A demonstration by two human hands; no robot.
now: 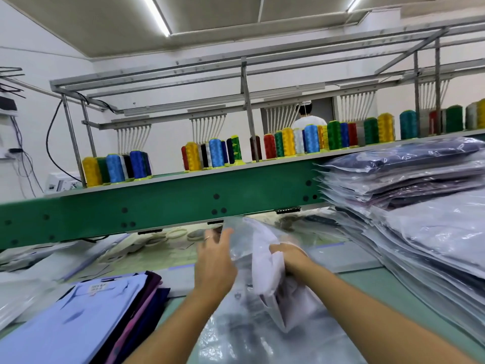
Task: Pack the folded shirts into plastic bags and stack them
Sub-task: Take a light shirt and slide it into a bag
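A pale lilac folded shirt (pixel 266 277) is held just above the pale green worktop (pixel 367 274) in the near middle, at or inside a clear plastic bag (pixel 236 337). Its long axis runs from near to far and is tilted upward, with the bunched far end pointed toward the long green machine beam (pixel 157 206).

How much of the shirt is sheathed cannot be made out, since the film is glossy and smeared by motion blur. The bag's near end is cut off by the lower edge.

The right hand (pixel 290 258) is curled round the shirt's far end, its fingers buried in the cloth and its forearm stretched in from the near right. The left hand (pixel 215 261) is raised just to the left, with fairly straight fingers pointed far and laid against the film. Whether the film is pinched cannot be told.

A stack of unbagged folded shirts (pixel 86 316), light blue on top, is seen at the near left, partly cut off. Piles of bagged shirts (pixel 433 232) are stacked at the right. Cones of coloured thread (pixel 217 153) are lined along the beam.
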